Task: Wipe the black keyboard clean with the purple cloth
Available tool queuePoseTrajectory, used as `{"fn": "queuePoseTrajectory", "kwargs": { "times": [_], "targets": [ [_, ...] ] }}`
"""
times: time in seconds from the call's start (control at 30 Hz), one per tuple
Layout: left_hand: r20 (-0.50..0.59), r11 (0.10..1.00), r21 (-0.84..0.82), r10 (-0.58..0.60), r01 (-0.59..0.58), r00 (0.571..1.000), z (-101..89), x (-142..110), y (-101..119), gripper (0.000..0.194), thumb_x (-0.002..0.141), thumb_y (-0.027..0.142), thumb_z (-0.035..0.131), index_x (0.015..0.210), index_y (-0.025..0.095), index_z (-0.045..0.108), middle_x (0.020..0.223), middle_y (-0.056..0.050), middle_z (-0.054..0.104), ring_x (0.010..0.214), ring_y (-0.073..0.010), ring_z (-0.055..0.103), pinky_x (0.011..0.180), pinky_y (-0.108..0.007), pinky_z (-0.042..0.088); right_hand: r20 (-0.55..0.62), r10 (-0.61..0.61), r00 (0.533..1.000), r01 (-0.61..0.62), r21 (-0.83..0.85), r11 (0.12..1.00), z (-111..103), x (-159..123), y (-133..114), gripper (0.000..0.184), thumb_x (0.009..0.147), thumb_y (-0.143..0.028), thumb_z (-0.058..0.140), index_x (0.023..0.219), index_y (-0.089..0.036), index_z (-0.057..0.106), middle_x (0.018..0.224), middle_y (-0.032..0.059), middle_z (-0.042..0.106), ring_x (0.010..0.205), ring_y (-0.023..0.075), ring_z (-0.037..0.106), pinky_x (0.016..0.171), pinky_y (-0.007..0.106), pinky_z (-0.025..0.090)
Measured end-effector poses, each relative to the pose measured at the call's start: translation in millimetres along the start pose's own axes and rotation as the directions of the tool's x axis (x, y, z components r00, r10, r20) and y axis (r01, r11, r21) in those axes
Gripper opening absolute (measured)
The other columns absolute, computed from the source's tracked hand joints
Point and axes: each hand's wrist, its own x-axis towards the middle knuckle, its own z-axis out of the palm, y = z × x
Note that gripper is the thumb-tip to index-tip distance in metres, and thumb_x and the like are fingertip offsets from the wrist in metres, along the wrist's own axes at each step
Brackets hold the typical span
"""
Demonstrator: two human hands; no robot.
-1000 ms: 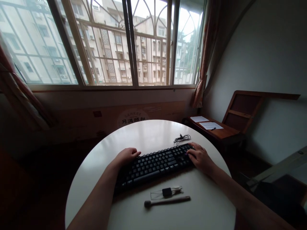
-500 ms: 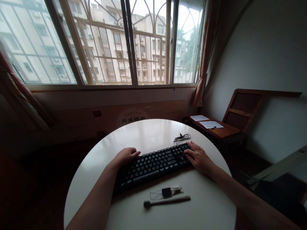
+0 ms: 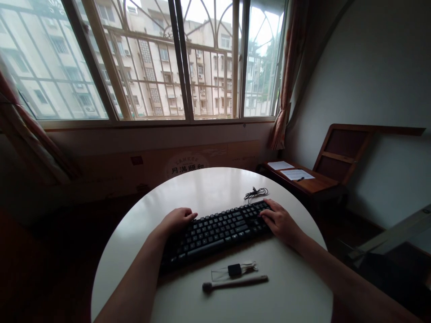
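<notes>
A black computer keyboard (image 3: 215, 233) lies aslant on the round white table (image 3: 134, 224), its right end farther from me. My left hand (image 3: 177, 220) closes over its left end, thumb along the back edge. At the opposite end, my right hand (image 3: 278, 220) grips the keyboard, thumb over the number keys and fingers at the far corner. The keyboard's left end is partly hidden by my left hand and forearm. Nearer to me lie a toothbrush (image 3: 235, 282) with dark bristles and a wire keycap puller (image 3: 235, 269) with a black middle.
A bundled black cable (image 3: 256, 193) lies behind the keyboard's right end. To the right stands a wooden chair (image 3: 323, 184) bearing paper sheets (image 3: 297, 174) and a pen (image 3: 299, 179). A barred window (image 3: 188, 67) and a printed cardboard box (image 3: 215, 154) are beyond the table.
My right hand's fingers have drawn in slightly at the keyboard's right end. My left hand keeps its hold, and the keyboard stays in place.
</notes>
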Motion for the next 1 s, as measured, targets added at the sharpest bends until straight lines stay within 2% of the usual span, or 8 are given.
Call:
{"fn": "queuePoseTrajectory", "kwargs": {
  "times": [0.47, 0.57, 0.67, 0.83, 0.87, 0.9, 0.93, 1.0],
  "targets": [
    [-0.003, 1.000, -0.006, -0.008, 0.008, 1.000, -1.6, -0.9, 2.1, 0.048, 0.082, 0.062, 0.040, 0.073, 0.021, 0.063, 0.078, -0.006, 0.068, 0.075, -0.0222, 0.060, 0.063, -0.028, 0.038, -0.057, 0.034, 0.998, -0.034, 0.001, 0.999, -6.6, -1.0, 5.3, 0.019, 0.088, -0.027, 0.056, 0.093, -0.021, 0.074, 0.134, 0.0122, 0.056, 0.126, 0.0317, 0.050, 0.108, 0.051, 0.039],
    [-0.002, 1.000, -0.003, -0.004, 0.004, 1.000, -1.8, -1.2, 2.5, 0.048, 0.082, 0.062, 0.039, 0.073, 0.021, 0.063, 0.077, -0.005, 0.068, 0.075, -0.0224, 0.060, 0.063, -0.029, 0.038, -0.157, 0.088, 0.984, -0.077, 0.079, 0.994, -10.4, 0.1, 8.7, 0.019, 0.089, -0.029, 0.055, 0.092, -0.021, 0.072, 0.124, 0.0118, 0.063, 0.117, 0.0288, 0.056, 0.103, 0.046, 0.045],
    [-0.002, 1.000, -0.013, -0.004, 0.004, 1.000, -1.7, -1.2, 2.0, 0.048, 0.082, 0.062, 0.039, 0.073, 0.021, 0.062, 0.078, -0.005, 0.068, 0.076, -0.0224, 0.060, 0.063, -0.028, 0.038, -0.342, 0.195, 0.919, -0.153, 0.147, 0.977, -20.4, -0.6, 20.6, 0.022, 0.091, -0.033, 0.053, 0.093, -0.019, 0.070, 0.105, 0.0113, 0.068, 0.099, 0.0261, 0.063, 0.092, 0.042, 0.051],
    [-0.001, 1.000, -0.007, -0.002, 0.002, 1.000, -1.4, -0.4, 1.0, 0.047, 0.082, 0.061, 0.039, 0.072, 0.021, 0.061, 0.077, -0.005, 0.068, 0.076, -0.0223, 0.060, 0.064, -0.028, 0.038, -0.583, 0.306, 0.752, -0.299, 0.112, 0.948, -40.9, -7.1, 41.3, 0.032, 0.092, -0.042, 0.053, 0.095, -0.015, 0.070, 0.093, 0.0149, 0.064, 0.092, 0.0310, 0.058, 0.089, 0.050, 0.045],
    [0.000, 1.000, -0.004, -0.002, 0.002, 1.000, -1.5, -0.1, 0.9, 0.047, 0.082, 0.061, 0.039, 0.072, 0.021, 0.061, 0.078, -0.005, 0.068, 0.076, -0.0223, 0.060, 0.064, -0.028, 0.039, -0.604, 0.309, 0.734, -0.314, 0.102, 0.944, -42.4, -7.8, 42.7, 0.032, 0.091, -0.043, 0.054, 0.095, -0.016, 0.071, 0.092, 0.0146, 0.065, 0.091, 0.0309, 0.058, 0.088, 0.049, 0.045],
    [0.003, 1.000, -0.001, -0.004, 0.004, 1.000, -1.6, 0.1, 1.0, 0.047, 0.082, 0.061, 0.039, 0.072, 0.021, 0.061, 0.078, -0.005, 0.068, 0.076, -0.0224, 0.060, 0.064, -0.028, 0.039, -0.594, 0.305, 0.745, -0.311, 0.095, 0.946, -42.6, -7.9, 42.9, 0.032, 0.091, -0.043, 0.054, 0.095, -0.016, 0.071, 0.092, 0.0143, 0.065, 0.090, 0.0306, 0.058, 0.088, 0.048, 0.045],
    [0.006, 1.000, -0.001, -0.007, 0.007, 1.000, -1.8, 0.4, 1.0, 0.047, 0.082, 0.061, 0.039, 0.072, 0.021, 0.061, 0.078, -0.005, 0.068, 0.077, -0.0224, 0.060, 0.064, -0.028, 0.039, -0.553, 0.292, 0.780, -0.291, 0.092, 0.952, -41.3, -7.5, 42.1, 0.032, 0.091, -0.043, 0.055, 0.095, -0.017, 0.072, 0.092, 0.0139, 0.067, 0.089, 0.0302, 0.059, 0.088, 0.047, 0.045],
    [0.009, 1.000, -0.008, -0.014, 0.014, 1.000, -2.0, 0.8, 1.2, 0.047, 0.082, 0.061, 0.040, 0.073, 0.021, 0.061, 0.079, -0.005, 0.068, 0.077, -0.0226, 0.060, 0.064, -0.028, 0.039, -0.405, 0.245, 0.881, -0.219, 0.111, 0.969, -35.9, -5.3, 38.0, 0.030, 0.091, -0.042, 0.054, 0.093, -0.018, 0.073, 0.092, 0.0127, 0.069, 0.088, 0.0295, 0.061, 0.087, 0.046, 0.046]
  ]
}}
